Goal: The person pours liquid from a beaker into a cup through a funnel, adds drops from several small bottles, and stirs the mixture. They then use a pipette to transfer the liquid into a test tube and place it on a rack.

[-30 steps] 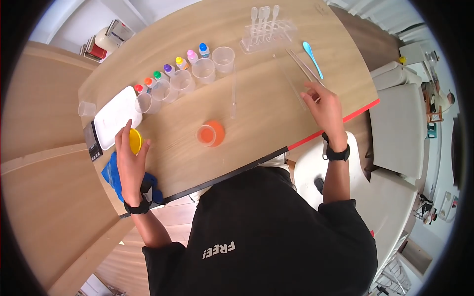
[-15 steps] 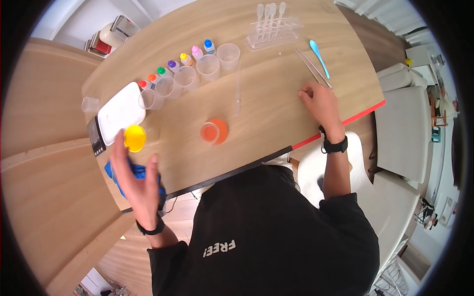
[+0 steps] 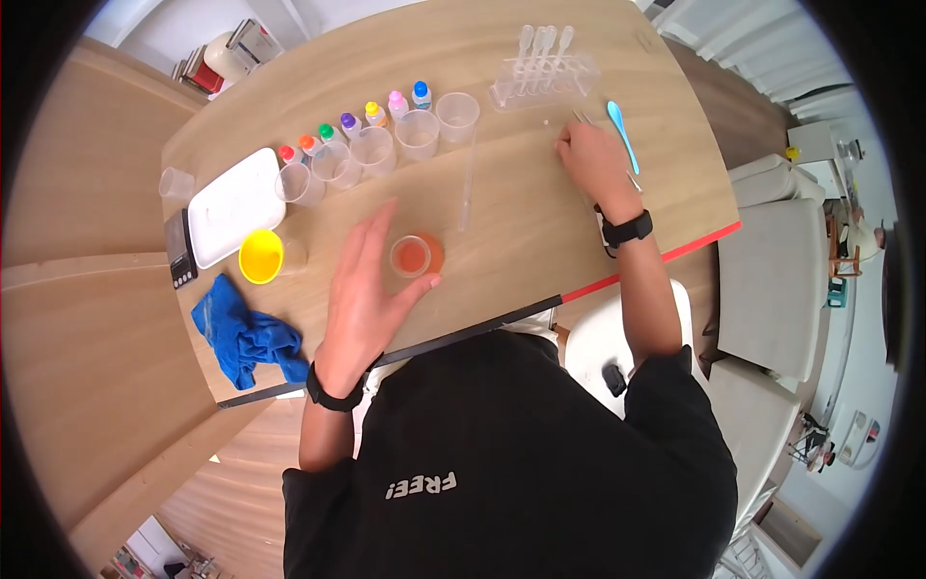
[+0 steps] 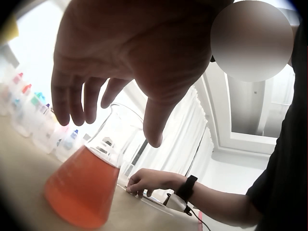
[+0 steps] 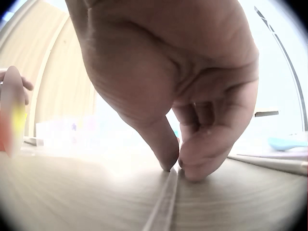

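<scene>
A conical flask of orange liquid (image 3: pixel 431 253) stands upright on the table; the left wrist view shows its clear neck above the orange liquid (image 4: pixel 84 187). My left hand (image 3: pixel 362 285) is beside it, fingers extended and thumb apart, and in the left wrist view the palm (image 4: pixel 139 53) hovers over the neck without gripping it. Farther right, my right hand (image 3: pixel 596 162) is low at the tabletop. Seen from the right wrist, this hand (image 5: pixel 183 96) pinches the end of a thin clear rod (image 5: pixel 162 207) lying on the table, between thumb and fingers.
Clear cups (image 3: pixel 418 135) and colour-capped bottles (image 3: pixel 374 114) line the back. A pipette rack (image 3: pixel 545 85) and blue spoon (image 3: pixel 623 135) are at the right. A yellow cup (image 3: pixel 260 257), white tray (image 3: pixel 236 207), black scale (image 3: pixel 180 249) and blue cloth (image 3: pixel 241 338) are leftward.
My left hand has left the yellow cup, which stands on the table, and moved right to the flask. My right hand has lowered onto the clear rod and moved slightly toward the back.
</scene>
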### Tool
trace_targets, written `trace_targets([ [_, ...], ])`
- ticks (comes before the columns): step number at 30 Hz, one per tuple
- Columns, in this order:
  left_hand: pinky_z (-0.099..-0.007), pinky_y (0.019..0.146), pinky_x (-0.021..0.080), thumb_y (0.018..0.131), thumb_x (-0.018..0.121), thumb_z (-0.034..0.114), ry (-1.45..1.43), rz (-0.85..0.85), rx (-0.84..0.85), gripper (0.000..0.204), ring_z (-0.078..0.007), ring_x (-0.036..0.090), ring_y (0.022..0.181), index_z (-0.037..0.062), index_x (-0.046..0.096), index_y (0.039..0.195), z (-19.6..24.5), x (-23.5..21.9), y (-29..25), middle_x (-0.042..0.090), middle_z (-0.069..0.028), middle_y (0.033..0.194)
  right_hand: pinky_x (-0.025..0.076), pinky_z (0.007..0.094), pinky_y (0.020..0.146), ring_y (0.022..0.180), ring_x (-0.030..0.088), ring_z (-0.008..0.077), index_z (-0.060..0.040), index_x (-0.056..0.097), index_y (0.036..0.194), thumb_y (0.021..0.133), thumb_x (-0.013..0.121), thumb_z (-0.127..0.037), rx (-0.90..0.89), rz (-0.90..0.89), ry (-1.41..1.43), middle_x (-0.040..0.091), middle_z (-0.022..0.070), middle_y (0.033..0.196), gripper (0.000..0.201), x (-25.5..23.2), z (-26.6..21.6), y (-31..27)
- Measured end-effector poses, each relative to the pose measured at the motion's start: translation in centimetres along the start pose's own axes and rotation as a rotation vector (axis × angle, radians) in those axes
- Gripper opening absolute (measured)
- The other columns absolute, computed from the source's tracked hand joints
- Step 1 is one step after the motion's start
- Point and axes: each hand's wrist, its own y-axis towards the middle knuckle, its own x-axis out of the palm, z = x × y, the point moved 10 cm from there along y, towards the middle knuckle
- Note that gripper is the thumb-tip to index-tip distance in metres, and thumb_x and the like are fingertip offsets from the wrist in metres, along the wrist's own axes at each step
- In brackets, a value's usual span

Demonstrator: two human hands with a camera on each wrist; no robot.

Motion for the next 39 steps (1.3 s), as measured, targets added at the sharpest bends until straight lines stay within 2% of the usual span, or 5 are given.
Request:
trace_targets([
  [10,-0.0449,0.101,0.054,0.084,0.088,0.011,-0.136,0.006,-0.040,0.082,-0.0370,0.065,0.120,0.0020,0.048,0.155,-1.6,1.2,-0.4,0.071,-0.0161,0.128,0.056,0.0509,0.075,0.088,0.072,0.0415,-0.0035,0.073,0.103,0.098,0.067,-0.021,-0.076,-0.050,-0.083,0.076,0.0202,0.093,0.019,-1.3,-0.9,-0.6],
  [18,-0.0462,0.095,0.054,0.091,0.081,0.011,-0.132,0.015,0.057,0.045,-0.0373,0.065,0.112,0.0030,0.062,0.131,-1.2,1.0,-0.7,0.072,-0.0151,0.120,0.051,0.0257,0.064,0.071,0.060,0.0100,0.0017,0.064,0.127,0.104,0.067,-0.004,-0.049,0.163,1.082,0.072,0.0057,0.099,0.024,-11.8,-3.2,-4.8],
  [25,-0.0440,0.093,0.055,0.093,0.081,0.015,-0.136,0.059,0.046,0.039,-0.0369,0.068,0.109,0.0041,0.066,0.127,-1.7,0.8,-0.9,0.073,-0.0156,0.115,0.058,0.0304,0.069,0.077,0.070,0.0179,-0.0010,0.061,0.120,0.106,0.062,-0.001,-0.537,0.315,1.413,0.072,0.0162,0.099,0.015,-16.2,-12.1,-11.6],
  [32,-0.0453,0.092,0.055,0.092,0.080,0.012,-0.142,0.081,0.017,0.035,-0.0340,0.067,0.108,0.0064,0.064,0.122,-1.4,0.6,-0.7,0.074,-0.0098,0.107,0.056,0.0265,0.062,0.074,0.073,0.0174,-0.0011,0.070,0.101,0.098,0.075,-0.005,-0.815,0.166,0.841,0.073,0.0125,0.091,0.007,-12.4,-21.1,-12.6],
  [39,-0.0458,0.089,0.056,0.094,0.078,0.016,-0.175,0.074,-0.016,0.029,-0.0339,0.068,0.107,0.0064,0.065,0.118,-1.8,1.0,-0.9,0.075,-0.0110,0.102,0.051,0.0291,0.056,0.063,0.068,0.0165,-0.0038,0.074,0.096,0.096,0.078,-0.007,-0.677,0.091,0.821,0.070,0.0069,0.080,0.005,-9.0,-22.0,-13.1],
])
